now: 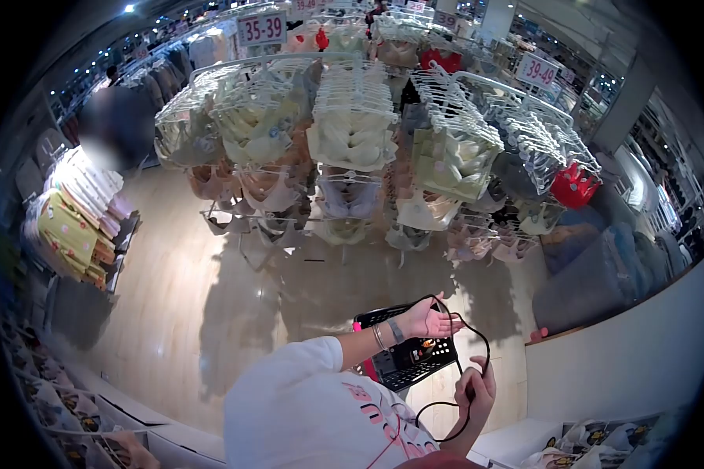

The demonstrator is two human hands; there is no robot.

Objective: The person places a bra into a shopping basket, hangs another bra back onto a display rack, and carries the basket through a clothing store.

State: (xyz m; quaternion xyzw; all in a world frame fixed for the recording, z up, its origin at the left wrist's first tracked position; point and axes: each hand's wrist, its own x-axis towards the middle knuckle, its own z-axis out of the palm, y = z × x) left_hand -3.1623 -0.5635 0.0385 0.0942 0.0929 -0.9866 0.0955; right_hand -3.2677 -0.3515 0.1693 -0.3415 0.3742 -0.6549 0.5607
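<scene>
My left hand (430, 320) is stretched out palm up, fingers extended, with a watch and bracelets at the wrist. A thin black cable (488, 344) runs in a loop past its thumb and fingers. Below and to the right, my right hand (475, 384) has its fingers curled around the same cable, which also trails toward my shirt. Behind my left forearm is a black shopping basket (395, 381) with pink parts and perforated sides. A dark packet with orange marks (422, 350) lies inside it.
Racks of hanging bras (352, 133) stand ahead under price signs (262, 29). At left are a clothes rack (74, 227) and a blurred person (117, 129). Large wrapped bundles (594, 270) sit at right behind a white partition (610, 336). Wooden floor (164, 313) lies between.
</scene>
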